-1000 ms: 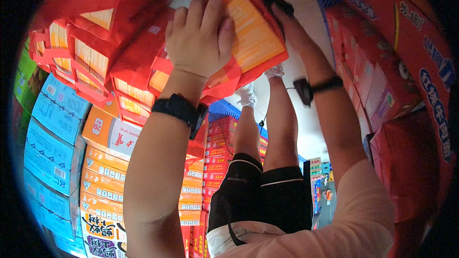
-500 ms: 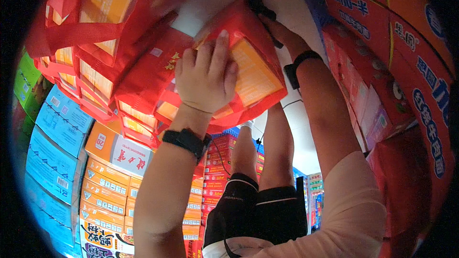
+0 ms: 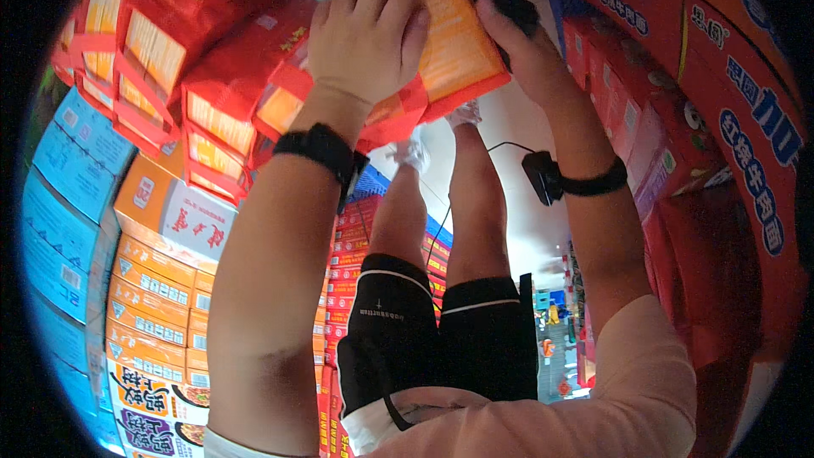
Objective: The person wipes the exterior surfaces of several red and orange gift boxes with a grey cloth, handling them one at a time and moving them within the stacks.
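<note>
A red bag with an orange box showing in its opening is in front of me, at the top of the view. My left hand lies on the bag, fingers stretched out and apart, thumb beside the orange box. At the bag's right edge is my right hand. Its thumb shows near the box's corner, but its fingers are hidden behind a dark object that I cannot make out. Both wrists wear black straps.
Several more red bags with orange boxes are at the upper left. Below them stand blue cartons and stacked orange cartons. Red cartons line the right side. A thin black cable hangs by my legs.
The red bag has shifted upward in view, my left hand with it. My right hand has come lower and nearer, with its thumb now at the box's corner. More floor shows by my feet.
</note>
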The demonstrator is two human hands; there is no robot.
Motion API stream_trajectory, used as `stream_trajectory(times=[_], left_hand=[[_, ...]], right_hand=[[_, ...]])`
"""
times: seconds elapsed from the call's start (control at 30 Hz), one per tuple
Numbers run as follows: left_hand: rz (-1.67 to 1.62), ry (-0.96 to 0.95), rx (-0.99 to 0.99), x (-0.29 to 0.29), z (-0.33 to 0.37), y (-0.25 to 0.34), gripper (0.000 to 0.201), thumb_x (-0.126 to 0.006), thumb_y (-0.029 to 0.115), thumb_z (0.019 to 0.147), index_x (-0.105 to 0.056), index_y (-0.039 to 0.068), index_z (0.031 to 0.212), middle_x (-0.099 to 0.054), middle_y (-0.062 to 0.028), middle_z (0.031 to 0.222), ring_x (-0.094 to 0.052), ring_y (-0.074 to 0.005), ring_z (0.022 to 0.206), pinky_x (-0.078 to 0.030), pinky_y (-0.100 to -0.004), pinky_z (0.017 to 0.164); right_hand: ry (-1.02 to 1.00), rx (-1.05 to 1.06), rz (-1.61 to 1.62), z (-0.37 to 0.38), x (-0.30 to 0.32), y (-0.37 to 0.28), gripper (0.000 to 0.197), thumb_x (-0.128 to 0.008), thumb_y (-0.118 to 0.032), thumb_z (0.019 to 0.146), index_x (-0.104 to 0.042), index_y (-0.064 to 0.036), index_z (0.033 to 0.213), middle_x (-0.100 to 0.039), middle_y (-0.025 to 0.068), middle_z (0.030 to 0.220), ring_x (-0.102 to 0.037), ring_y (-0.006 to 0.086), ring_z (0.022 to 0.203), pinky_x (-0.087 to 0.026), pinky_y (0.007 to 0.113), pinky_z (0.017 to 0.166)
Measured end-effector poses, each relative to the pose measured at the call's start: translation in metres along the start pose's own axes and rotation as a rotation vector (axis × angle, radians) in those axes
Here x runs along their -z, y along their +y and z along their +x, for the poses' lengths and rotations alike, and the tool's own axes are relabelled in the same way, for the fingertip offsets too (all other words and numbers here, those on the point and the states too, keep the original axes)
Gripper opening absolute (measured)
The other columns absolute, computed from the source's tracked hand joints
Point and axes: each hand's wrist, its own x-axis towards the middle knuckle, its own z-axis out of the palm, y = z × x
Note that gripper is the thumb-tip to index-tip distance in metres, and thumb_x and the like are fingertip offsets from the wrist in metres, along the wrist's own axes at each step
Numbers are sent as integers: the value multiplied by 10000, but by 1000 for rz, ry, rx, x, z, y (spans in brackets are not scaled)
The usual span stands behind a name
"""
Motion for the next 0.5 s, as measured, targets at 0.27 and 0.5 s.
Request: stream_trajectory(times=[0.27, 0.5], left_hand=[[-346, -156, 133, 20, 0, 4, 485, -553, 352, 892, -536, 43, 1265, -580, -175, 1140, -559, -372, 1008, -452, -428, 899], [-2071, -60, 338, 60, -55, -39, 772, -395, 650, 915, -471, 34, 1373, -532, -147, 1337, -497, -274, 1233, -376, -386, 1056]], right_hand=[[260, 152, -140, -84, -1, -68, 566, -516, -421, 984, -513, 25, 1333, -588, 131, 1289, -612, 214, 1103, -477, 346, 981], [130, -38, 285, -82, -85, -132, 612, -350, -524, 1000, -458, -77, 1403, -514, 118, 1382, -568, 279, 1208, -500, 390, 979]])
